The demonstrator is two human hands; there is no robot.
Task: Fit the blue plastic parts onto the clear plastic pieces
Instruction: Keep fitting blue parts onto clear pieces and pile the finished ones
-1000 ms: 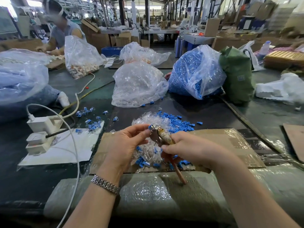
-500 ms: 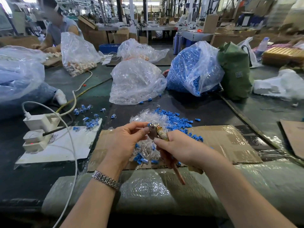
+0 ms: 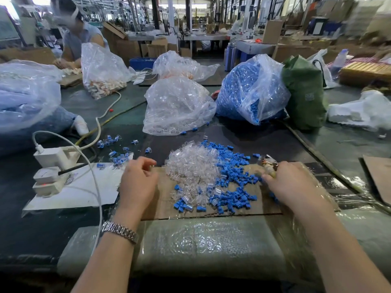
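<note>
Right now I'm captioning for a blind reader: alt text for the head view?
A person's left hand and right hand, which grips a small tool, flank a pile of clear plastic pieces and blue plastic parts on cardboard.

I see blue parts [image 3: 232,185] beside clear pieces [image 3: 190,163] on brown cardboard [image 3: 160,204], a dark green worktop [image 3: 338,144], and a white power strip [image 3: 50,166].
</note>
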